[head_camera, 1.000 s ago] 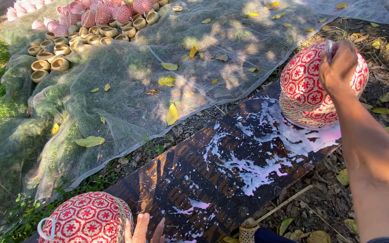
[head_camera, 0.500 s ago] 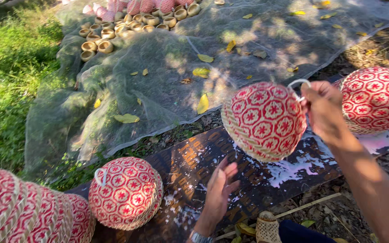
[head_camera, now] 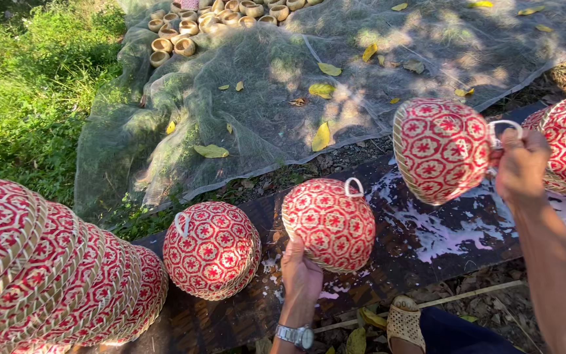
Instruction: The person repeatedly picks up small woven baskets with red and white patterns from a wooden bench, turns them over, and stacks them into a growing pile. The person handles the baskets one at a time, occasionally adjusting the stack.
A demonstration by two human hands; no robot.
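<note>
A nested stack of red-and-cream patterned woven baskets (head_camera: pixel 47 275) fills the lower left, beside a short stack of domed baskets (head_camera: pixel 212 249) resting on a dark, paint-splashed board (head_camera: pixel 427 249). The left hand (head_camera: pixel 301 276) cups the rim of a tilted basket (head_camera: pixel 329 223) above the board, while the right hand (head_camera: pixel 522 164) pinches the white loop (head_camera: pixel 504 126) of a raised basket (head_camera: pixel 441 149); grey netting (head_camera: pixel 263 98) with yellow leaves lies behind

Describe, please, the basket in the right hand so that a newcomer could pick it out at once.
Find the dark board splashed with white paint, beside the net. Above its right part the right hand holds a red-and-cream patterned basket by a white loop. Unlike its neighbours, it hangs in the air, tilted on its side.
</note>
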